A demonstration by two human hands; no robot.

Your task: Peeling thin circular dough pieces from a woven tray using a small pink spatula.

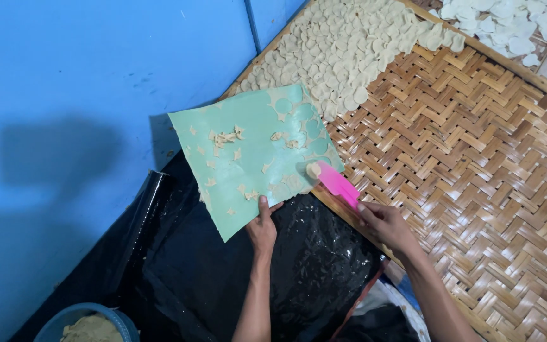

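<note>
My left hand [262, 227] grips the near edge of a thin green sheet [248, 158], holding it tilted over black plastic. Small scraps of pale dough [226, 136] stick to the sheet, and round marks show on its far right part. My right hand [384, 223] holds a pink scraper [337, 183] whose tip rests on the sheet's right edge with a lump of dough on it. Beyond the sheet, several pale dough discs [343, 50] lie spread on a woven bamboo tray [476, 158].
A blue wall [83, 95] stands on the left. Black plastic sheeting [223, 278] covers the surface below my arms. A blue bucket with dough [90, 326] sits at the bottom left. A second tray of discs [508, 25] lies top right.
</note>
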